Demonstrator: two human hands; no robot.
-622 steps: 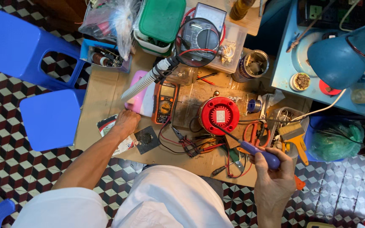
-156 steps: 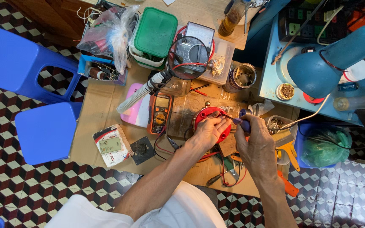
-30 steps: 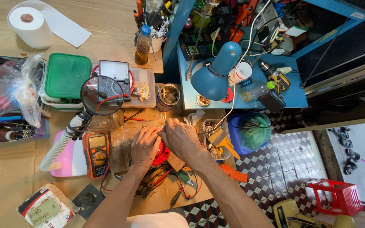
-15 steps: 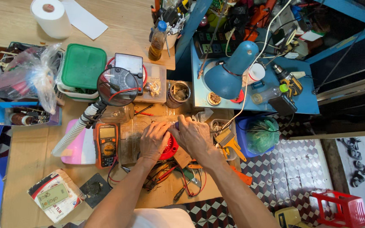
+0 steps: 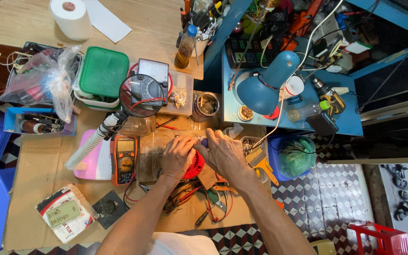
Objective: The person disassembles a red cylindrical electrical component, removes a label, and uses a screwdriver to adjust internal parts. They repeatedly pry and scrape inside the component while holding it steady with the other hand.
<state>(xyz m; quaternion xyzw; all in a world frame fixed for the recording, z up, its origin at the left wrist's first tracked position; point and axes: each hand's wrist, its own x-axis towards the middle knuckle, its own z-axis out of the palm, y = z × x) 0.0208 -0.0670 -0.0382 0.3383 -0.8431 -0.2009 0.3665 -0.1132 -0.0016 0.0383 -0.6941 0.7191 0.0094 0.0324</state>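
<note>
While bent over bench: left hand point(image 5: 178, 156) and right hand point(image 5: 225, 153) cover red disc point(image 5: 195, 166), fingers curled; actual hold cannot tell. Orange multimeter point(image 5: 124, 159) just left.

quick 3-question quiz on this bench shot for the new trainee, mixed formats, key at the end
1. True or false: the left hand and the right hand both rest on the red round part.
2. Multiple choice: what lies just to the left of the hands in the picture? A) a roll of paper B) the orange multimeter C) a blue lamp
3. Fill in: the container with the green lid sits next to the clear ____ bag.

Key:
1. True, though the hands cover most of the part and the fingers' grip cannot be made out.
2. B
3. plastic
</note>
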